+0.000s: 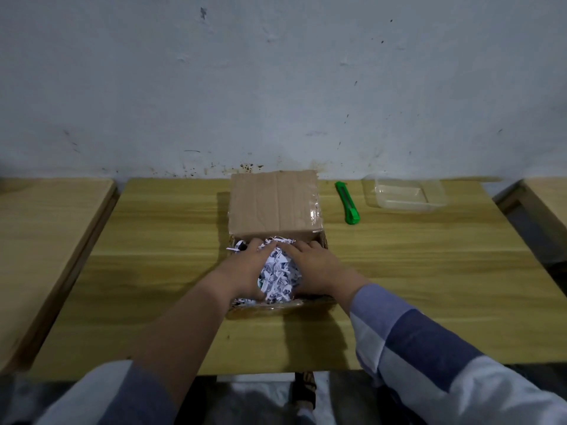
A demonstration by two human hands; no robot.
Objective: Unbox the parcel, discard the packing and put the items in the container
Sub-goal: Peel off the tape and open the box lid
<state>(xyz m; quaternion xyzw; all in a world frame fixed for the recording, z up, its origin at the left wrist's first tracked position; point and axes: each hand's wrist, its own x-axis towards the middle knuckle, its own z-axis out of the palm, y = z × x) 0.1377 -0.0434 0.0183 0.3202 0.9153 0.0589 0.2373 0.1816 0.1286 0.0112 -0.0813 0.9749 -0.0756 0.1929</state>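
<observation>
Shredded paper is gripped from both sides by the left hand and right hand inside an opened cardboard box. A green utility knife and clear container are seen nearby on the wooden table.

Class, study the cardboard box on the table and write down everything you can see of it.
The cardboard box is plain brown and sits in the middle of the wooden table, close to the wall. It is open: its far flap stands raised, with shiny clear tape along its right edge. Inside lies shredded paper, white with dark print. The left hand and right hand cup a heap of that paper from either side. A green utility knife lies apart, to its right.
</observation>
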